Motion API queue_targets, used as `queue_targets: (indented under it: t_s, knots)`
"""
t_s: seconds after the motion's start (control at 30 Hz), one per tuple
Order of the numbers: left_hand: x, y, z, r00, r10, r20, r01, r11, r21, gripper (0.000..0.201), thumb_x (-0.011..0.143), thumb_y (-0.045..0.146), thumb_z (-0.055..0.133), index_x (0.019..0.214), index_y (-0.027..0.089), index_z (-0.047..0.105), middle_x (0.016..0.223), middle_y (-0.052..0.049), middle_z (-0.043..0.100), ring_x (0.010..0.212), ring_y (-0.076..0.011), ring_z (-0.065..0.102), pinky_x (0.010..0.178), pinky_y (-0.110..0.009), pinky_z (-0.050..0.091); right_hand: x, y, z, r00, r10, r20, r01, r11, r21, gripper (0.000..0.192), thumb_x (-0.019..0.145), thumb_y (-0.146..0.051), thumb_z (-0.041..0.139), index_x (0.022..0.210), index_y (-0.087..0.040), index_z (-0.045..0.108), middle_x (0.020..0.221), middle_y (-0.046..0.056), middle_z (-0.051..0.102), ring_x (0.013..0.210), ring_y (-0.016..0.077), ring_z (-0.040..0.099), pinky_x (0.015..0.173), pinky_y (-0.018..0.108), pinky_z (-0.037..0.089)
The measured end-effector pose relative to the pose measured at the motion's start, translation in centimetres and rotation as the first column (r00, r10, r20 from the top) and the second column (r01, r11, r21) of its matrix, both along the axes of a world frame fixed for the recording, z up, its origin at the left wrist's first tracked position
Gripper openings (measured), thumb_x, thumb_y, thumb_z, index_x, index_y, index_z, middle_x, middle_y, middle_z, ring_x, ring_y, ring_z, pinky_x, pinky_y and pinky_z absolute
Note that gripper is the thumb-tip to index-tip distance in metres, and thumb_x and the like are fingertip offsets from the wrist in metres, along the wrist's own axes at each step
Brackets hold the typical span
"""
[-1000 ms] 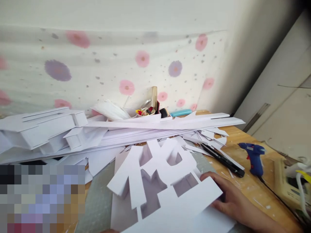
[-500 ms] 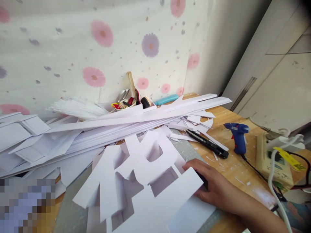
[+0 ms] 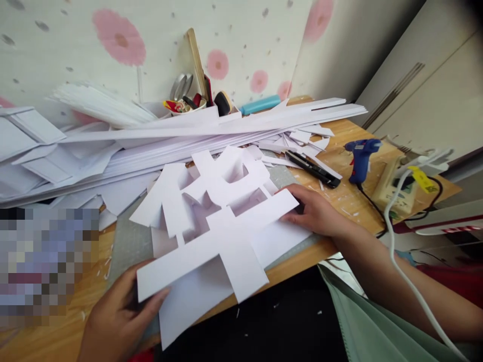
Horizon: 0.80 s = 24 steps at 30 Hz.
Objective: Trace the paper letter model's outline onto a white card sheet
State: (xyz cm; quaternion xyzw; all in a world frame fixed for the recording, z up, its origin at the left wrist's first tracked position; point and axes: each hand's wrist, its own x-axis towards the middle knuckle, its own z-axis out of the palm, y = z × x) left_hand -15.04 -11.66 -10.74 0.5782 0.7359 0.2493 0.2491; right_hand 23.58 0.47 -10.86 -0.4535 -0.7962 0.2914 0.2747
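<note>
A large white foam-board cut-out shaped like a character (image 3: 217, 226) lies on a grey cutting mat (image 3: 130, 241) at the near edge of a wooden table (image 3: 354, 196). My left hand (image 3: 121, 314) grips its lower left corner from below. My right hand (image 3: 315, 213) rests on its right end, fingers curled over the edge. A flat white sheet (image 3: 196, 296) lies under the cut-out.
Long white strips and scraps (image 3: 211, 133) pile up behind the cut-out. A black utility knife (image 3: 313, 169), a blue glue gun (image 3: 360, 153), a power strip (image 3: 392, 183) and a white cable (image 3: 400, 261) lie to the right. A tool cup (image 3: 184, 103) stands by the wall.
The view has tilted down and the cut-out sits closer to the table's near edge. My left hand has come into view, gripping the cut-out's lower left corner.
</note>
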Motion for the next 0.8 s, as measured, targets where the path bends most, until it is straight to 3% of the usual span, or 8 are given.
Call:
queue_targets:
  t_s: [0.17, 0.27, 0.6, 0.8]
  knots:
    - [0.4, 0.2, 0.4, 0.983, 0.004, -0.185, 0.0, 1.0, 0.021, 0.047, 0.076, 0.052, 0.059, 0.114, 0.025, 0.056, 0.099, 0.005, 0.067, 0.084, -0.0169, 0.065, 0.072, -0.021, 0.05, -0.3, -0.1, -0.3, 0.999, -0.053, 0.0, 0.053, 0.998, 0.028, 0.038, 0.077, -0.039, 0.067, 0.107, -0.018, 0.059, 0.096, 0.005, 0.061, 0.082, 0.0186, 0.056, 0.07, 0.029, 0.044]
    - [0.6, 0.2, 0.2, 0.976, 0.003, -0.218, 0.015, 0.997, 0.077, 0.049, 0.077, 0.052, 0.059, 0.116, 0.023, 0.056, 0.101, 0.005, 0.067, 0.088, -0.0168, 0.064, 0.075, -0.021, 0.047, -0.5, -0.3, -0.4, 0.997, -0.079, 0.006, 0.078, 0.997, 0.028, 0.039, 0.078, -0.039, 0.066, 0.11, -0.017, 0.059, 0.096, 0.005, 0.062, 0.078, 0.0174, 0.055, 0.068, 0.028, 0.044]
    - [1.1, 0.1, 0.4, 0.982, 0.015, -0.188, 0.006, 0.994, 0.111, 0.047, 0.078, 0.052, 0.058, 0.114, 0.021, 0.056, 0.096, 0.001, 0.066, 0.086, -0.0185, 0.062, 0.077, -0.025, 0.049, -0.8, -0.2, -0.5, 0.991, -0.126, 0.041, 0.125, 0.992, 0.028, 0.041, 0.076, -0.038, 0.066, 0.112, -0.018, 0.06, 0.093, 0.005, 0.064, 0.074, 0.018, 0.056, 0.067, 0.031, 0.046]
    - [0.3, 0.2, -0.1, 0.994, -0.079, -0.07, 0.09, 0.981, 0.175, 0.039, 0.079, 0.049, 0.059, 0.109, 0.023, 0.058, 0.098, 0.0, 0.069, 0.085, -0.0179, 0.065, 0.076, -0.023, 0.053, -1.1, -0.4, -0.3, 0.992, -0.125, 0.029, 0.126, 0.992, -0.031, 0.037, 0.078, -0.035, 0.063, 0.111, -0.02, 0.06, 0.105, 0.008, 0.066, 0.093, 0.0266, 0.061, 0.08, 0.039, 0.05]
